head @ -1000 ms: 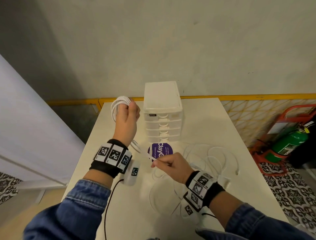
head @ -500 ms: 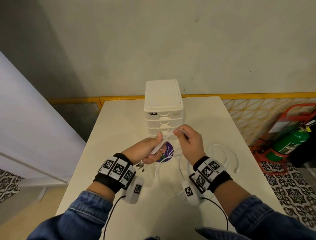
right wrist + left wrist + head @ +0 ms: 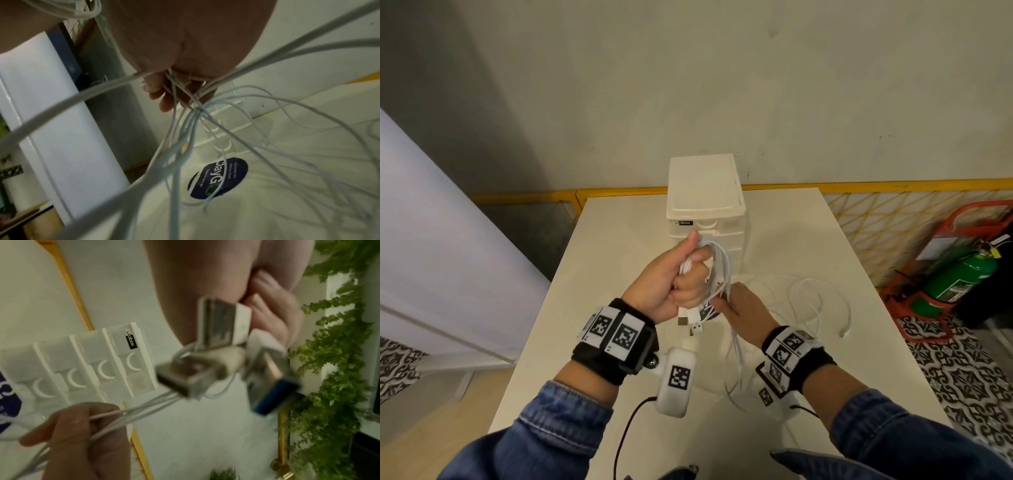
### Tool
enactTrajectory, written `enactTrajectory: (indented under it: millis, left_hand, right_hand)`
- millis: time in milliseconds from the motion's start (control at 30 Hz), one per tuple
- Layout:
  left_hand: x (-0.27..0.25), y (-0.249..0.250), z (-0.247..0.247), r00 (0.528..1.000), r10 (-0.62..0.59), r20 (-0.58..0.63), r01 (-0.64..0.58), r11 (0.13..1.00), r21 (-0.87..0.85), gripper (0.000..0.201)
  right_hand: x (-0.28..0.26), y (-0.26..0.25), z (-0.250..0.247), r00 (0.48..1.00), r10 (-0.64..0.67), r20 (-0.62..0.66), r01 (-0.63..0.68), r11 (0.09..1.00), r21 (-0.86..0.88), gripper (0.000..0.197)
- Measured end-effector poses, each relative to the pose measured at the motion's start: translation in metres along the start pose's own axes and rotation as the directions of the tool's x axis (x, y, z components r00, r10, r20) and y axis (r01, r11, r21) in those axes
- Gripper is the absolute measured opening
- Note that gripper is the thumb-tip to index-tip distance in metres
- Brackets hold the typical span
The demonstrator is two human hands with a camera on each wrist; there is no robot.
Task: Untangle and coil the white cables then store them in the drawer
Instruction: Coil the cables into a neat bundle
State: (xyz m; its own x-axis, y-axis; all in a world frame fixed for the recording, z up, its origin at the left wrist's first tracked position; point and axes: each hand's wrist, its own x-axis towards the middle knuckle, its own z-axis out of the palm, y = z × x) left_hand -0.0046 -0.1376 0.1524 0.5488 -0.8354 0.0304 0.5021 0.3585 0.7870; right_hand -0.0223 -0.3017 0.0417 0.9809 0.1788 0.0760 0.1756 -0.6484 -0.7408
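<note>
left hand: raised over the table, fist closed round a bundle of white cables; thumb up on top of the loops
USB plugs: stick out below the fist; in the left wrist view they fill the centre, blurred, one with a blue insert
cable run: strands drop from the left fist down to the right hand, then trail onto the table
right hand: lower, just right of the left; fingers pinch several strands together, seen in the right wrist view
loose cable: wide slack loops lying on the table right of the hands
drawer unit: white, stacked drawers, all closed, behind the hands at the table's far edge
purple sticker: on the table in front of the unit, under hanging strands
table: white
fire extinguisher: green, on the floor far right
</note>
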Motion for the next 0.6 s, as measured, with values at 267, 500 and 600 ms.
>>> enactTrajectory:
  millis: [267,500,600]
  left_hand:
    - [-0.007,0.047,0.000,0.960,0.277,-0.041,-0.280,0.946,-0.165,0.036]
    - [-0.006,0.052,0.009,0.939,0.285,-0.191,-0.277,0.959,0.065,0.039]
    - [-0.005,0.048,0.014,0.970,0.159,-0.185,-0.122,0.974,0.193,0.041]
  right_hand:
    - [-0.013,0.047,-0.003,0.983,0.182,0.017,-0.182,0.983,-0.033,0.009]
    - [-0.007,0.023,-0.017,0.974,0.173,-0.148,-0.131,0.957,0.258,0.086]
    - [0.005,-0.004,-0.032,0.958,0.075,-0.275,0.001,0.963,0.268,0.103]
